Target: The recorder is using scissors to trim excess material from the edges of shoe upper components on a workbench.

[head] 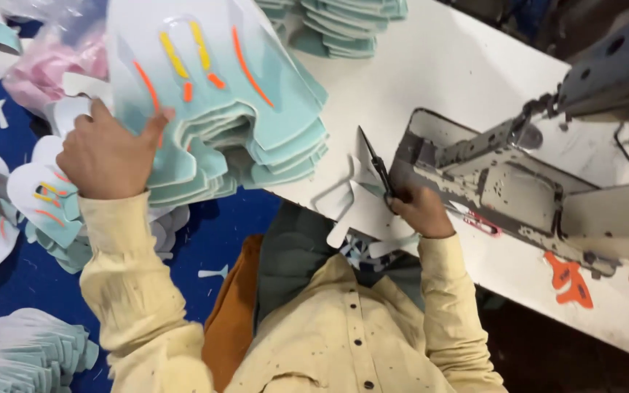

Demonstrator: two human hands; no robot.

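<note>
So, your left hand (107, 156) is up on the big stack of mint-green flat cut pieces w/ orange and yellow stripes (234, 109). The thumb lies on the top piece and the other fingers curl round the stack's near-left edge, so that hand is closed on the stack. The stack sits at the table's left end, half on the white table (460, 65) and half hanging over the blue floor mat (212, 233).

Your right hand (420, 211) is low, by the table's near edge, right next to the worn grey sewing machine (504, 182). Its fingers are shut round the small black scissors (378, 167). The blades point up and a bit left, away from you and toward the stack. Can't tell if the blades are open or closed.

Under that hand lies a white flat cut piece (358, 207), touching the table edge. The stack is up and to the left of the scissors, near but not touching. The left hand is much closer to the stack; the right hand is closer to the white piece.

Also there: another pile of mint pieces (343, 25) at the top, orange cut shapes (569, 280) on the table at right, more white and mint pieces on the floor (45, 200).
</note>
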